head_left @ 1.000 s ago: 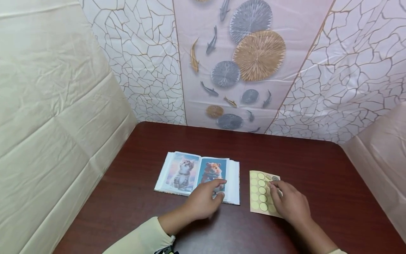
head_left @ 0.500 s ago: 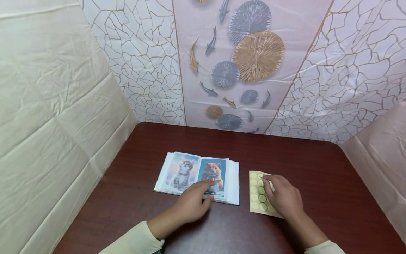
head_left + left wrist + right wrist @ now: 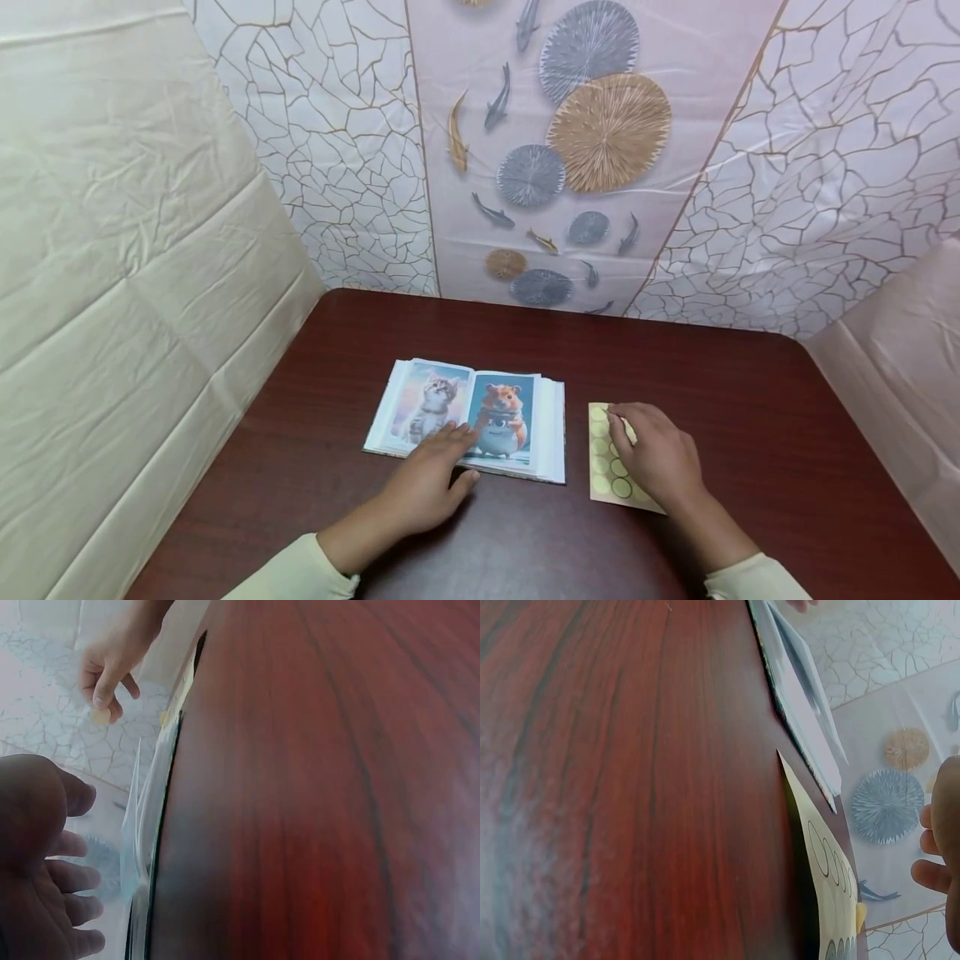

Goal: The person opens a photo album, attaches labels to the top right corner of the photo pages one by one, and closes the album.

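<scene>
An open photo album (image 3: 553, 429) lies on the table, with a kitten picture (image 3: 432, 404) on its left page and a hamster picture (image 3: 501, 421) on its right. My left hand (image 3: 423, 487) is over the album's lower edge, fingers straight and spread; the left wrist view shows its palm and fingertips. Right of the album is a yellow sheet of round stickers (image 3: 601, 467), partly covered by my right hand (image 3: 658, 454). That hand pinches a small yellow round sticker (image 3: 101, 716) between thumb and fingers, seen best in the left wrist view.
Everything lies on a dark reddish-brown wooden table (image 3: 487, 550). A patterned cloth backdrop (image 3: 360, 150) hangs behind its far edge. Plain cream cloth (image 3: 150, 250) hangs at the left side, and more cloth (image 3: 907, 367) at the right.
My left hand has drawn back leftward, uncovering the hamster picture. My right hand has moved left and slightly up across the sticker sheet. The album and sheet have stayed put.
</scene>
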`<state>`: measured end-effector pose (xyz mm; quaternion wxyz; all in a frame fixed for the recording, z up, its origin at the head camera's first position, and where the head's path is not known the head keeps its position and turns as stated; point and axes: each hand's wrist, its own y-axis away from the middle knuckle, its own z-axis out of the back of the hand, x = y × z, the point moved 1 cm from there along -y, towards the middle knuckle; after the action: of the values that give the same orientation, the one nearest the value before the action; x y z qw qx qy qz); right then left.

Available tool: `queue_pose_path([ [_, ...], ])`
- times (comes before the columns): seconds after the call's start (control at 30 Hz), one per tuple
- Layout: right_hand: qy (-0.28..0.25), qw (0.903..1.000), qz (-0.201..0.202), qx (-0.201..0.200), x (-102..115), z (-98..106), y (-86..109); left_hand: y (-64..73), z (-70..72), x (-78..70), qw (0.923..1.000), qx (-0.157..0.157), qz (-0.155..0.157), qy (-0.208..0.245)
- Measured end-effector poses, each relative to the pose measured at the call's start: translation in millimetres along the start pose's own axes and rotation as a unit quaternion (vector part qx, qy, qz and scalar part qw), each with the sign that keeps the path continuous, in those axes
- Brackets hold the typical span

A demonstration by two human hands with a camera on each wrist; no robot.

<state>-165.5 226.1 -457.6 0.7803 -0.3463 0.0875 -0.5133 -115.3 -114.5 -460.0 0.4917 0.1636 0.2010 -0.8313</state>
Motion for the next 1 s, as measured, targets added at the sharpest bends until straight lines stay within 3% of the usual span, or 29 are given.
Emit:
queue_pose_path([
  [0.3,-0.003,0.9994,0.032,-0.015,3.6,-3.2,-5.2,8.7,2.2,8.2,0.9974,0.031,0.028,-0.058],
  [0.5,-0.002,0.9989,0.044,-0.015,6.1,-6.1,-9.8,11.7,0.5,12.1,0.9958,0.049,0.048,-0.062],
  [0.83,0.004,0.9984,0.051,0.025,21.2,-13.3,-24.8,12.6,-4.4,19.5,0.9937,0.068,0.057,-0.068],
  [1.0,0.000,0.9972,0.070,0.026,27.6,-20.3,-32.1,13.1,-5.2,21.2,0.9929,0.075,0.058,-0.072],
])
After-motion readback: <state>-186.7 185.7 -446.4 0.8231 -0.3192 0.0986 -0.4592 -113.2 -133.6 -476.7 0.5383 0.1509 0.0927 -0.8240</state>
